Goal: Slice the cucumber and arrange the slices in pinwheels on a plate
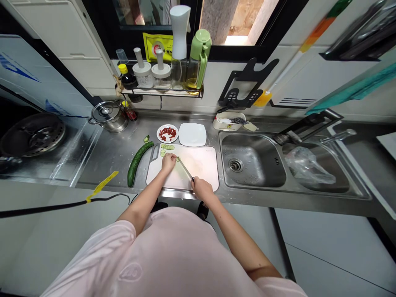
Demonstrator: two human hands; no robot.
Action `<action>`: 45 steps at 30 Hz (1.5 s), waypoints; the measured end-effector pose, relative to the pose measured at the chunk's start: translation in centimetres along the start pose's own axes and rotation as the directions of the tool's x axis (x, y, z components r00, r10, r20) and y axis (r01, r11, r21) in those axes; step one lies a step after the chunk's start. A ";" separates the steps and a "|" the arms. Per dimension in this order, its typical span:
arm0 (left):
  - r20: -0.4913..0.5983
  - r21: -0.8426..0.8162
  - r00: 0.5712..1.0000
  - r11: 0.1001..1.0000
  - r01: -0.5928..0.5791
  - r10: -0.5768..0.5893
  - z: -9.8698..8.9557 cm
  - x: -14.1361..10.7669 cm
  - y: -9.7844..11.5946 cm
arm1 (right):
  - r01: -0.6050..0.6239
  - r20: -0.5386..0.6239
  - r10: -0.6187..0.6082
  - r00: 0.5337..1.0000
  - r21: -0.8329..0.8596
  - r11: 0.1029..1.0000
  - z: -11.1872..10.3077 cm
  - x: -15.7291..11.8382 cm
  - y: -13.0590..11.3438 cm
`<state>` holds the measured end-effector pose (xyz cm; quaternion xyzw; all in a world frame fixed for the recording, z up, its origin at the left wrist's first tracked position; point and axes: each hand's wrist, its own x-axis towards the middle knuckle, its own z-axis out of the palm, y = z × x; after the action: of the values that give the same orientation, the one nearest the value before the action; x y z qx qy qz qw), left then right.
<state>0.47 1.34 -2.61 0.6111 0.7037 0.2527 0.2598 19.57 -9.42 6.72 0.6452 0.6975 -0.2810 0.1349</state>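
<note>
My right hand (202, 189) is wrapped round the dark handle of a kitchen knife (186, 169), whose blade points up and left over the white cutting board (202, 167). At the blade's tip, my left hand (168, 163) has its fingers pinched together at a thin cucumber slice (178, 159); the fingertips partly hide it. Several cut cucumber slices (167, 147) lie at the board's upper left. A long cucumber (138, 163) rests on the steel counter left of the board, with small cucumber end pieces (146, 139) above it.
Behind the board stand a plate of chopped red pieces (167, 133) and a white square plate (192, 135). The sink (253, 161) is on the right, a lidded pot (109, 116) at the left. Above hangs a rack (173, 93) of seasonings and oil.
</note>
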 end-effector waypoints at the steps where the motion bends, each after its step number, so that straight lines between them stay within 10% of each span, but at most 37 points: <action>1: 0.004 0.002 1.000 1.000 0.002 -0.002 0.0 0.0 0.0 | 0.000 0.001 0.000 1.000 0.001 1.000 -0.1 0.0 0.0; 45: -0.006 -0.010 1.000 1.000 -0.015 0.015 0.2 0.2 -0.3 | -0.002 0.001 0.002 1.000 -0.014 1.000 0.0 0.1 0.3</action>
<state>0.35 1.50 -2.93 0.6145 0.6984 0.2599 0.2590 19.82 -9.35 6.67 0.6450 0.6987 -0.2763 0.1397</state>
